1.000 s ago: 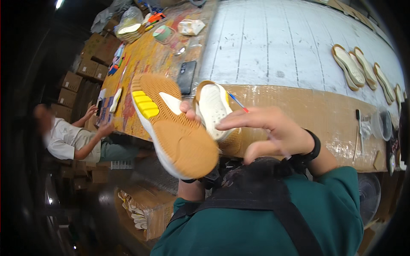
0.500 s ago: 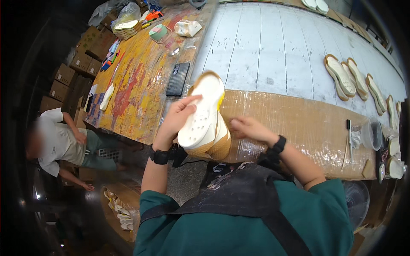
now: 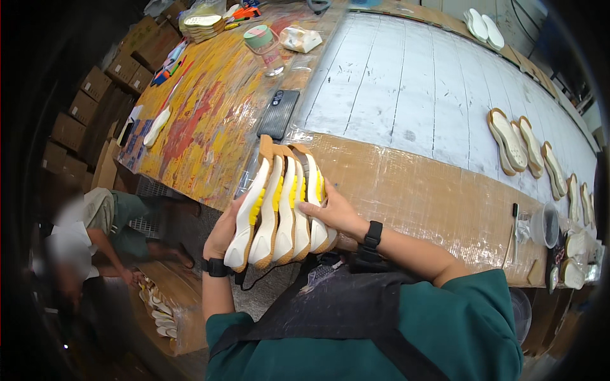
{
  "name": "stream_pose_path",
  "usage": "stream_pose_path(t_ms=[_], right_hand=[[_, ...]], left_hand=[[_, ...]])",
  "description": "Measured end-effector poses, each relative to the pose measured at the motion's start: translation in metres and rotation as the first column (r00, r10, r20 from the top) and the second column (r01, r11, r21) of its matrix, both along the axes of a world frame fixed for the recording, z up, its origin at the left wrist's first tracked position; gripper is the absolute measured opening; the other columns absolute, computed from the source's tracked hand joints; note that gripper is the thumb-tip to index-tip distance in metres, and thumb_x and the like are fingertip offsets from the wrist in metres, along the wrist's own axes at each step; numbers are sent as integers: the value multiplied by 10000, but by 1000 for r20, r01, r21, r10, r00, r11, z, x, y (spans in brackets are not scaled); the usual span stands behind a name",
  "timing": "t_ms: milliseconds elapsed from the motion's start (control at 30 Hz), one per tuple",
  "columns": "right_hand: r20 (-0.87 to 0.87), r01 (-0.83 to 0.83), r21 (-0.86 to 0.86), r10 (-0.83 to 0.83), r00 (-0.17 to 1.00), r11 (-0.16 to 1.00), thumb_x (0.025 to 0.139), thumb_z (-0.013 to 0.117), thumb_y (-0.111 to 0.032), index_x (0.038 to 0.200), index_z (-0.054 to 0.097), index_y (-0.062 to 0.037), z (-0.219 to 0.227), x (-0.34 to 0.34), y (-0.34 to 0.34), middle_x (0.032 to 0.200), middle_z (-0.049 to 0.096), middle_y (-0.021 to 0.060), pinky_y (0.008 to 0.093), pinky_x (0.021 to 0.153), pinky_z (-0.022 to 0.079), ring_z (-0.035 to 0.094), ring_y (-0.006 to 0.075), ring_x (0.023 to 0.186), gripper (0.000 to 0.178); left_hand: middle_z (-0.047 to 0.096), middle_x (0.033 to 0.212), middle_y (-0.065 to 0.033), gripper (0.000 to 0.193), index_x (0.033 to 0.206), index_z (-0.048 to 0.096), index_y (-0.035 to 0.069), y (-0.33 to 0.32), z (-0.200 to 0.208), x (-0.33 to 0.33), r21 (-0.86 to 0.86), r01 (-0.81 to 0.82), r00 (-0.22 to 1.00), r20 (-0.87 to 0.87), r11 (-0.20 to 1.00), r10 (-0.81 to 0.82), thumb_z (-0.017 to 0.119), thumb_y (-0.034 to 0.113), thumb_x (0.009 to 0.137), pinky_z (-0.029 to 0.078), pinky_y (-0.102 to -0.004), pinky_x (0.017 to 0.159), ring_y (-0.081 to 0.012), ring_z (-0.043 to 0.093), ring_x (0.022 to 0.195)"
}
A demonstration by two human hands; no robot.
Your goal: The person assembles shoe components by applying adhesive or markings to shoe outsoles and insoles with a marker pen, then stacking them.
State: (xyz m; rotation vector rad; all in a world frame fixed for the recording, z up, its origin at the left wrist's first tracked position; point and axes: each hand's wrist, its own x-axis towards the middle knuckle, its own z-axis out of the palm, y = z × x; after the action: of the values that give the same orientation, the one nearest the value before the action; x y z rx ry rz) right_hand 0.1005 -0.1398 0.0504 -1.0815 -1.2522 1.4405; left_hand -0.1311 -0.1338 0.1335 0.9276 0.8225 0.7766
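Between my two hands I hold a stack of several shoe soles [image 3: 265, 232], turned on edge so their sides face up. They are white with tan bottoms and yellow patches along the sides. My left hand [image 3: 222, 233] presses the outer face of the leftmost sole, its fingers partly hidden behind it. Closed round the stack's right side, my right hand [image 3: 337, 213] has its thumb across the sole edges. The stack is at the near edge of the cardboard-covered table, just below a dark phone [image 3: 278, 113].
More soles [image 3: 507, 143] lie in a row on the white board [image 3: 406, 82] at right. A clear cup [image 3: 553, 222] and a thin brush [image 3: 514, 222] lie near the right end. A lidded bottle [image 3: 264, 47] stands on the stained table [image 3: 197, 108]. A co-worker [image 3: 95, 235] reaches into a carton of soles [image 3: 184, 317].
The stack has turned from tilted face-up to on edge, with its soles fanned side by side. My right hand, apart before, now grips it too. The co-worker has bent toward the carton.
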Motion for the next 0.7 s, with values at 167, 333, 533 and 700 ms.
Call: stream_pose_path(t_ms=[167, 333, 533, 700], right_hand=[[70, 4, 16, -5, 998, 1000, 660, 711, -243, 1230, 340, 25, 30, 3, 9, 1103, 523, 166, 305, 863, 416, 529, 226, 991, 731], [454, 154, 73, -170, 875, 985, 617, 707, -275, 1264, 319, 29, 75, 71, -4, 1136, 505, 186, 315, 907, 375, 499, 258, 1030, 813], [741, 129, 356, -364, 564, 925, 618, 728, -345, 1298, 266, 21, 62, 139, -26, 1118, 500, 197, 348, 854, 395, 505, 272, 994, 900], [546, 80, 92, -117, 829, 993, 689, 700, -370, 1348, 208, -61, 41, 155, -29, 1213, 445, 164, 326, 885, 379, 450, 237, 1083, 879]], left_hand=[[415, 1252, -116, 845, 1300, 262, -9, -3, -33, -7, -1, 24, 974, 227, 1000, -23, 350, 642, 768, 354, -323, 945, -201, 428, 1131], [366, 1291, -94, 1079, 1316, 226, 7, 2, -38, 56, 104, 194, 949, 230, 975, -214, 746, 528, 527, 289, -324, 991, -185, 367, 1183], [389, 1271, -95, 939, 1323, 243, 33, 21, -72, 115, 159, 378, 911, 112, 912, -398, 772, 279, 587, 299, -299, 971, -189, 387, 1162], [516, 1105, -108, 612, 1206, 381, -21, 22, -80, 119, -80, 176, 982, 82, 981, -170, 664, 219, 718, 429, -278, 847, -171, 526, 971]])
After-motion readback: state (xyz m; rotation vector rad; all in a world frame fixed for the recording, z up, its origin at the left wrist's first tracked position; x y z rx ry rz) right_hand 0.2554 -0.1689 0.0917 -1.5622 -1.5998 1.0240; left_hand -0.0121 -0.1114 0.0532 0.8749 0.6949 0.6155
